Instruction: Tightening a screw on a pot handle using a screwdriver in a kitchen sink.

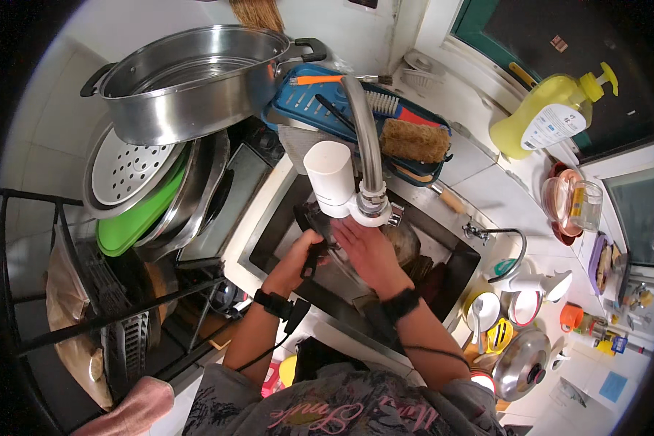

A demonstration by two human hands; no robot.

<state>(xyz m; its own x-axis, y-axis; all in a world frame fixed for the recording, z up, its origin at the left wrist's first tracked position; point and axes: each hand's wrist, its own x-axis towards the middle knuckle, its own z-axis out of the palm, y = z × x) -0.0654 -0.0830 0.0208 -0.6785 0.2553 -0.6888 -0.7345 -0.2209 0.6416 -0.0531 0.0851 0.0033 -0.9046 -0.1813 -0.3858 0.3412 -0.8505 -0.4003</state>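
Over the sink [454, 272], my left hand [298, 260] is closed round a black handle [312, 263] with a hole near its end. What the handle belongs to is mostly hidden by my hands and the tap; a dark curved part shows beyond my thumb. My right hand [367, 254] lies flat with fingers stretched out, just below the tap's outlet, close to the handled thing. A metal tap [363, 131] with a white filter unit [329, 174] reaches over both hands. Beside my right hand, a rounded, shiny vessel [403, 247] sits in the sink.
A large steel steamer pot [196, 80] stands at the back left, above stacked lids and a green board [142, 211]. Behind the tap, a blue tray [305, 105] holds brushes and a brown sponge [414, 140]. A yellow soap bottle [545, 120] and bowls [483, 309] stand right.
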